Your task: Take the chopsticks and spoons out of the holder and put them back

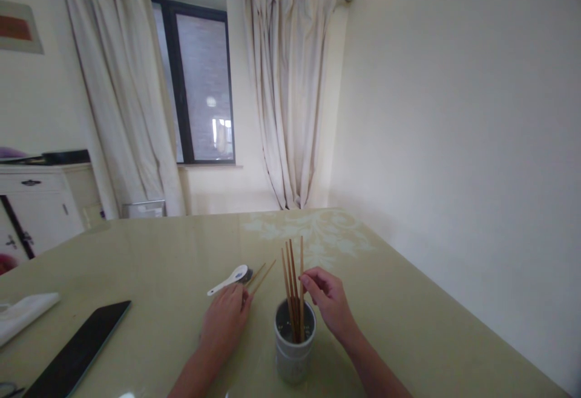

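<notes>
A grey-white cylindrical holder (294,358) stands upright on the table, with several wooden chopsticks (290,283) leaning in it. My right hand (327,295) is at the holder's right side, thumb and fingertips pinched on a chopstick (302,313) that stands in the holder. Left of the holder, my left hand (227,313) rests low on the table, its fingers curled over two chopsticks (264,277) whose tips stick out beyond it. A white spoon (231,278) lies just past my left hand, beside a dark object I cannot make out.
A black flat board or tablet (79,349) lies at the left of the pale green table (158,253), near a white object (27,313). A white wall (463,144) runs along the table's right side. Curtains, a window and a white cabinet (40,204) stand behind.
</notes>
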`<state>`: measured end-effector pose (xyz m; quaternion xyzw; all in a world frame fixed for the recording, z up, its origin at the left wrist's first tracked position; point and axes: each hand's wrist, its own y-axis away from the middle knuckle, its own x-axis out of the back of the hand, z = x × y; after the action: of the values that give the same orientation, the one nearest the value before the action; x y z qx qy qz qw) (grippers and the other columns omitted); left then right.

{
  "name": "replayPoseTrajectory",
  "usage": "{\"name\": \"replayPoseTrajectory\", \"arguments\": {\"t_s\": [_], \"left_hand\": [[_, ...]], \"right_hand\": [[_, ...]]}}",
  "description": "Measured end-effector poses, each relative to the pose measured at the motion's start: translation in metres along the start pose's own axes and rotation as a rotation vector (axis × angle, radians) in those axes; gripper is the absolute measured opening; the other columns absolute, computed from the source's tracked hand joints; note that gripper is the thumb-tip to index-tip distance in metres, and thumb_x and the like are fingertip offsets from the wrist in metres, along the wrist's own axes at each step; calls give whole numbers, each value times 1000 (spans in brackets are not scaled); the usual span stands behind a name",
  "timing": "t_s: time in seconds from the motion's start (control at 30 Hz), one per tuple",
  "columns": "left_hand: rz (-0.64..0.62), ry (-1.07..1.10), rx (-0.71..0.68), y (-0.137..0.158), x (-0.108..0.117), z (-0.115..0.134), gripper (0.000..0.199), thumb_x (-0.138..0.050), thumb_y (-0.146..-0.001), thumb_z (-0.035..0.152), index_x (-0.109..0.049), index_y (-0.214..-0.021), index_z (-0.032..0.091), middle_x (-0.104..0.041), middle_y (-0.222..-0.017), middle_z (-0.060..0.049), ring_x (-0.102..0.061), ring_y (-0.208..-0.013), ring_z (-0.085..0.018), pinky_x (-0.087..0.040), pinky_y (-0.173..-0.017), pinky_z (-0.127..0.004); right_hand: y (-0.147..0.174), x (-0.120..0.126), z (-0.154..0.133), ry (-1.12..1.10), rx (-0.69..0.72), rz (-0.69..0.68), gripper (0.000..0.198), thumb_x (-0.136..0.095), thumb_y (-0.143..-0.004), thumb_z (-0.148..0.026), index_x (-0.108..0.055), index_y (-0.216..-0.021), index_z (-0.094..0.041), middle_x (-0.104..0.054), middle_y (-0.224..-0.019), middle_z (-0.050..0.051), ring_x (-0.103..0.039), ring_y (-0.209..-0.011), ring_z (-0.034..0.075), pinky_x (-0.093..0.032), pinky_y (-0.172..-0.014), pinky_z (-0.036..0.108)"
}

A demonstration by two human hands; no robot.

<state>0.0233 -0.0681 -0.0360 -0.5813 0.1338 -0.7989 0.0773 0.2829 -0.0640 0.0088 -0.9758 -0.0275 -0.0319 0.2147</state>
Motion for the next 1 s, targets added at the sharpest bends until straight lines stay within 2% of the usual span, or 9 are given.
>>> {"name": "replayPoseTrajectory", "arguments": {"t_s": [0.13, 0.3, 0.53, 0.6, 0.7, 0.77, 0.87, 1.0], "left_hand": [[-13, 87, -2, 1, 2, 8, 23, -48, -102, 26, -65, -88, 22, -74, -100, -9, -69, -103, -25, -47, -93, -35], [-24, 189, 30, 0, -2, 11, 25, -45, -103, 33, -63, -90, 22, -74, -99, -9, -70, -100, -26, -48, -92, -38], [60, 590, 21, 5, -10, 28, 36, -44, -101, 54, -59, -87, 25, -71, -84, -4, -66, -81, -25, -50, -78, -37], [23, 693, 3, 9, -12, 39, 38, -46, -100, 57, -60, -86, 24, -70, -82, -4, -64, -78, -24, -49, -75, -35], [-55, 779, -25, 13, -14, 53, 35, -50, -100, 54, -61, -87, 23, -72, -87, -4, -65, -82, -23, -49, -75, -33], [-85, 794, -39, 14, -14, 57, 34, -49, -101, 52, -62, -90, 23, -74, -90, -5, -67, -84, -22, -50, -77, -32], [-20, 675, -37, 9, -9, 50, 37, -43, -105, 49, -66, -94, 22, -75, -93, -6, -68, -88, -24, -50, -80, -34], [106, 149, 21, 1, 4, 24, 30, -43, -105, 29, -71, -97, 21, -76, -101, -9, -69, -102, -28, -48, -92, -39]], "right_hand": [[0, -2, -1, -88, -13, 24, 43, -70, -94, -61, -72, -87, -19, -67, -68, 2, -47, -52, 12, -37, -47, 25], [2, -1, 4, -23, 23, -27, 46, -70, -93, -62, -78, -88, -17, -68, -70, 3, -48, -54, 12, -38, -50, 25], [-6, -6, 28, 28, -88, 47, 68, -56, -93, -79, -78, -79, -16, -64, -64, 3, -45, -50, 12, -35, -50, 27], [-7, -10, 34, -13, -149, -24, 68, -61, -89, -81, -74, -74, -16, -62, -62, 2, -47, -52, 13, -36, -51, 27], [-6, -18, 36, -152, -246, -190, 60, -75, -82, -76, -72, -78, -16, -65, -68, 1, -56, -62, 16, -43, -58, 27], [-5, -21, 35, -218, -279, -214, 56, -79, -81, -72, -73, -83, -16, -67, -73, 1, -60, -66, 17, -46, -61, 27], [-11, -14, 29, -233, -213, -62, 57, -77, -83, -74, -71, -85, -17, -70, -77, 4, -64, -67, 17, -46, -58, 26], [-24, 19, 9, -203, 37, 349, 56, -72, -87, -73, -67, -81, -18, -69, -73, 4, -59, -62, 15, -46, -55, 25]]}}
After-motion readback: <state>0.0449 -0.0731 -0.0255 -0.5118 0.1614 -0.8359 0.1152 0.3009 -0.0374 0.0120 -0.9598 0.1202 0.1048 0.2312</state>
